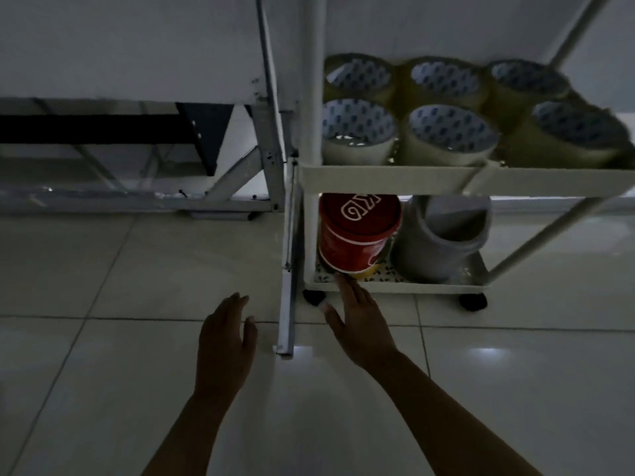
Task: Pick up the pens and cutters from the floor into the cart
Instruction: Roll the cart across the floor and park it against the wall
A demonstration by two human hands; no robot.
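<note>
A white wheeled cart (388, 176) stands on the right of the dim head view. Its bottom shelf (405, 287) carries a red can (357, 231) and a grey roll (443, 238). My right hand (360, 321) stretches flat toward the front rim of that bottom shelf, fingertips just below the red can, holding nothing. My left hand (225, 341) hovers open above the tiled floor to the left of the cart, fingers apart and empty. No pens or cutters are visible on the floor here.
Several tape rolls (446, 132) fill the cart's middle shelf. A white metal table frame (271, 149) stands left of the cart, with a loose metal bar (288, 314) lying on the pale floor tiles (103, 338) between my hands. The cart rests on black casters (473, 301).
</note>
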